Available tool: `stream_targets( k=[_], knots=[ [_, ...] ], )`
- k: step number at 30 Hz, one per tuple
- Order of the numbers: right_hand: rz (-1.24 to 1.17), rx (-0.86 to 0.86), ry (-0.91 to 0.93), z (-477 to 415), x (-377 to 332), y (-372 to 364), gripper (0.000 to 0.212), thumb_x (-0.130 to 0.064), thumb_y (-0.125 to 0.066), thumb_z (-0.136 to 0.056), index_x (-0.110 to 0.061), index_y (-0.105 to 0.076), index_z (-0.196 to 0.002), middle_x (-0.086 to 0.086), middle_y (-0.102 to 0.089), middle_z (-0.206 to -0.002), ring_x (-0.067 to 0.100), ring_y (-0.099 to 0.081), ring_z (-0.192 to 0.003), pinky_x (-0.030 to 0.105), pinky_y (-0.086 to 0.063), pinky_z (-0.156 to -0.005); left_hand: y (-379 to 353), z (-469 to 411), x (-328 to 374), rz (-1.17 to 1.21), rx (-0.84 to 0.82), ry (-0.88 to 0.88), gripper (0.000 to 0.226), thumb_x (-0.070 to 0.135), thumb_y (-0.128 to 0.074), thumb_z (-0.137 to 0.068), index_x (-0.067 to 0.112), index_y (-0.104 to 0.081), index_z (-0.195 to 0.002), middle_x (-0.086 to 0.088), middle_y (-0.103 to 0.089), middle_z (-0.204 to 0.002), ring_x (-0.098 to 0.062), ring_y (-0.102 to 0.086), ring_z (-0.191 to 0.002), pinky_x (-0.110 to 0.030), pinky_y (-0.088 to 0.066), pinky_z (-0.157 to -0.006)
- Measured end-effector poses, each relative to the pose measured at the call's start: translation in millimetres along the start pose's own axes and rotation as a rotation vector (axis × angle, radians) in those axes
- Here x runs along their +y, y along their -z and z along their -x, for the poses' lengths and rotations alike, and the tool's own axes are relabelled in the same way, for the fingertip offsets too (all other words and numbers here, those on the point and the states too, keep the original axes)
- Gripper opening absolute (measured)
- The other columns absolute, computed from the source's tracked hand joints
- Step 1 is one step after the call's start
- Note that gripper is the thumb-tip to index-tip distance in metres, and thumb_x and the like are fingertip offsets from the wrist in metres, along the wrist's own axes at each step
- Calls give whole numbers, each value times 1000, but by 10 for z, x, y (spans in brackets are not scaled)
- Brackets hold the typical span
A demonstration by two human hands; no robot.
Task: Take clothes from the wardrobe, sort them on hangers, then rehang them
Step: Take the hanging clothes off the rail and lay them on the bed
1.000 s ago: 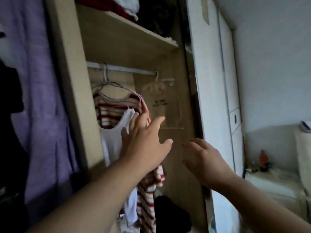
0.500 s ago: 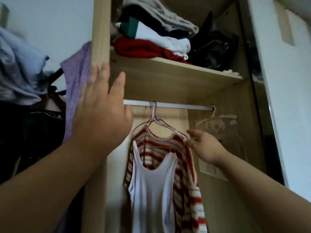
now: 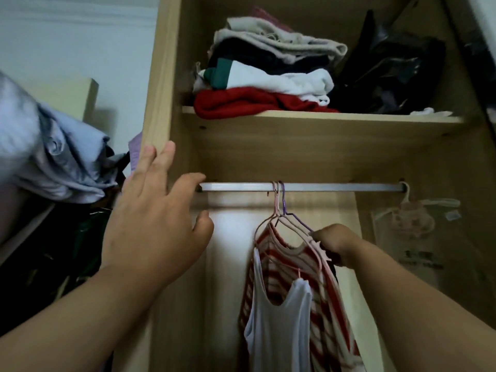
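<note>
At the left, a heap of pale blue clothes [image 3: 53, 157] lies beside the wooden wardrobe [image 3: 158, 76]. Inside, folded clothes [image 3: 268, 76] are stacked on the shelf [image 3: 349, 122]. Under it, thin hangers [image 3: 279, 208] hang on the metal rail [image 3: 335, 187] and carry a red-striped shirt [image 3: 330, 291] and a white vest [image 3: 279, 331]. The left hand [image 3: 153, 229] is raised, fingers straight and spread, tips on the wardrobe's front edge. The right hand [image 3: 332, 242] curls its fingers, it seems, round the shoulder of the hangers.

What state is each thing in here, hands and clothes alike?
Left hand: open, fingers spread by the pale wooden side panel.
Right hand: gripping the thin wire hangers.
Red-and-white striped top: hanging from the silver metal rail.
White sleeveless top: hanging in front of it.
Folded clothes pile: stacked on the wooden shelf.
</note>
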State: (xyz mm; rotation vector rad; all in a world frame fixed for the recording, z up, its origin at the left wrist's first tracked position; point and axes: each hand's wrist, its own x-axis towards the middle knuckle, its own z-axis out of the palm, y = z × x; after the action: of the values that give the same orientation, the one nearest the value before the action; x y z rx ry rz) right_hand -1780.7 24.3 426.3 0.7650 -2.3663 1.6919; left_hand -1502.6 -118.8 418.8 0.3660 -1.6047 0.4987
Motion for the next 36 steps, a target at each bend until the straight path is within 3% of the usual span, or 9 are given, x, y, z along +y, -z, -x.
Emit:
stream_targets(
  k=[3,6,11,16,20,25,30,33,36],
  knots=[
    [92,98,118,-122,35,-1,26,-18,-55,-93,3,-66,-101,9,-52,-69,24,-50,-65,28,-38,-61,-4,-3,7,-24,-13,14,51,41,-50,-71,22,-61,-117,-18,-30,-151,-33,-21,-143,-44,-23,-113],
    [167,120,154,-135,11,63,30,-17,-44,-98,-2,-65,-114,17,-63,-115,33,-57,-109,31,-44,-87,-2,-8,21,-39,-13,33,49,42,-49,-72,22,-62,-116,-18,-28,-151,-32,-19,-143,-42,-20,-113],
    [49,260,202,-84,-11,240,35,-15,-35,-101,-9,-57,-127,16,-54,-133,30,-51,-122,31,-42,-98,3,-16,45,-6,-2,47,47,40,-52,-71,20,-64,-112,-21,-28,-150,-34,-21,-142,-44,-24,-113],
    [-11,287,241,193,76,530,23,-18,-53,-94,-4,-69,-102,14,-64,-114,29,-56,-106,28,-41,-78,12,-23,30,-8,-2,30,46,37,-53,-70,19,-65,-109,-21,-29,-150,-35,-22,-142,-48,-28,-111],
    [-73,296,251,580,259,843,17,-20,-59,-89,-15,-66,-74,-3,-53,-64,18,-48,-71,25,-34,-56,25,-27,26,15,-7,-10,43,33,-53,-70,15,-67,-107,-23,-32,-148,-40,-23,-140,-55,-30,-109],
    [-80,313,233,1196,619,1347,22,-34,-67,-80,-13,-73,-74,9,-72,-78,29,-67,-78,43,-51,-83,46,164,406,226,-10,-85,44,31,-56,-68,14,-67,-107,-24,-38,-144,-43,-31,-136,-58,-33,-103],
    [-89,290,226,2101,861,1831,20,-20,-61,-88,-7,-69,-76,-2,-52,-46,8,-46,-43,20,-35,-48,-43,518,1359,638,-346,-166,60,33,-57,-82,19,-44,-139,-6,-31,-153,-23,-23,-143,-35,-22,-114],
    [-65,292,144,2691,1034,2075,21,-19,-59,-89,-3,-68,-80,1,-27,-49,14,-23,-43,26,-17,-50,-226,756,1876,777,-555,-165,78,37,-55,-88,14,-14,-151,-2,-14,-158,-15,-11,-145,-22,-7,-114],
    [-79,295,60,3374,1092,2134,52,-56,-78,-58,-7,-70,-74,-4,-26,-44,9,-22,-39,22,-18,-43,-334,1046,2307,943,-702,-155,78,37,-51,-91,14,-7,-151,-8,-13,-158,-19,-12,-145,-31,-11,-118]
  ],
)
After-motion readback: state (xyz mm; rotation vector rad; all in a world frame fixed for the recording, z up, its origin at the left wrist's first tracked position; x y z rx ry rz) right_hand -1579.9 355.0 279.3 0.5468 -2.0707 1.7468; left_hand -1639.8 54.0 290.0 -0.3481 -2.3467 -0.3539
